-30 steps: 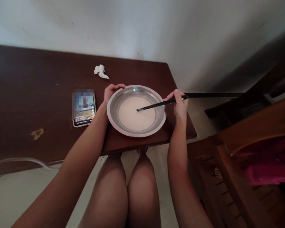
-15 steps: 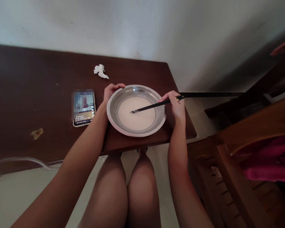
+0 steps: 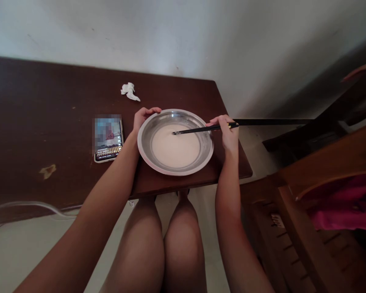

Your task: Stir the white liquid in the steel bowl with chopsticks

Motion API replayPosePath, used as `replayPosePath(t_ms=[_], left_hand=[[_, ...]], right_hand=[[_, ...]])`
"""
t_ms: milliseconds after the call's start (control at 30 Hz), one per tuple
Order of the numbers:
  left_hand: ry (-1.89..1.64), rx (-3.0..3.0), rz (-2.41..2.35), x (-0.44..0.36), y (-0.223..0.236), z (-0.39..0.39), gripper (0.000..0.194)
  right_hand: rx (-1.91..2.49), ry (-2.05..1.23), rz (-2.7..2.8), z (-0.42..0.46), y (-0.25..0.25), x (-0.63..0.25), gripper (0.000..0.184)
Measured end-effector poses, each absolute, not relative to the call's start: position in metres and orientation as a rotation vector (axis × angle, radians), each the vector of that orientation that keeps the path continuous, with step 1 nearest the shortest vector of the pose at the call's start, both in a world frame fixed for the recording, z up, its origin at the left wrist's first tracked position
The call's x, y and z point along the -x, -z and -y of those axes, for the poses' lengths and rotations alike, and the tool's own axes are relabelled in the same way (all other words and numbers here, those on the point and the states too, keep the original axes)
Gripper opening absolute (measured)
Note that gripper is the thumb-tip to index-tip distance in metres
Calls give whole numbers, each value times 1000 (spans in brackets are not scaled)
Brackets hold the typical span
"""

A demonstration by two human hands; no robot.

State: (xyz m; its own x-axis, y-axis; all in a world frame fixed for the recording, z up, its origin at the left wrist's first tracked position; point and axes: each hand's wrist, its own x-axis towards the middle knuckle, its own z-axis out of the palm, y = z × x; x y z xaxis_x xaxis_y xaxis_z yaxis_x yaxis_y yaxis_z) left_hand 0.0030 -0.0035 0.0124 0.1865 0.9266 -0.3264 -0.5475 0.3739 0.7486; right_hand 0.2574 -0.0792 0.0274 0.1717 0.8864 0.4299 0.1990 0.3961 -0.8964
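Observation:
A wide metal bowl (image 3: 144,152) stands at the right end of the brown table, near its front edge. Inside it is a pool of whitish, creamy liquid (image 3: 175,150). My left hand (image 3: 143,117) grips the bowl's far-left rim, fingers over the edge and the thumb hidden. Black chopsticks (image 3: 198,130) with gold bands are held in my closed right hand (image 3: 227,129) at the bowl's right rim. They slant in from the right, and their wet, pale-coated tips dip into the liquid near its middle.
A phone (image 3: 109,138) with a lit screen lies left of the bowl on the table (image 3: 64,134). Crumpled tissue (image 3: 130,92) sits behind it, and a white cable (image 3: 49,206) runs along the front left. At right are a wooden bench (image 3: 293,203), pink cloth (image 3: 341,207) and another person's hand (image 3: 361,71).
The chopsticks have swung toward the far side of the liquid, their tips moving away from me and slightly right. My left hand and the bowl stay put. The other person's hand shifted slightly.

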Motion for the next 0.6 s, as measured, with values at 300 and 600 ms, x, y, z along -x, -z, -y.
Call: replayPosePath(t_ms=[300, 600], left_hand=[[-1124, -522, -861, -3, -11, 3, 30], [-1119, -528, -829, -1, -8, 2, 26]], right_hand=[[1068, -731, 1420, 80, -27, -257, 31], [1087, -733, 1367, 80, -27, -258, 32]])
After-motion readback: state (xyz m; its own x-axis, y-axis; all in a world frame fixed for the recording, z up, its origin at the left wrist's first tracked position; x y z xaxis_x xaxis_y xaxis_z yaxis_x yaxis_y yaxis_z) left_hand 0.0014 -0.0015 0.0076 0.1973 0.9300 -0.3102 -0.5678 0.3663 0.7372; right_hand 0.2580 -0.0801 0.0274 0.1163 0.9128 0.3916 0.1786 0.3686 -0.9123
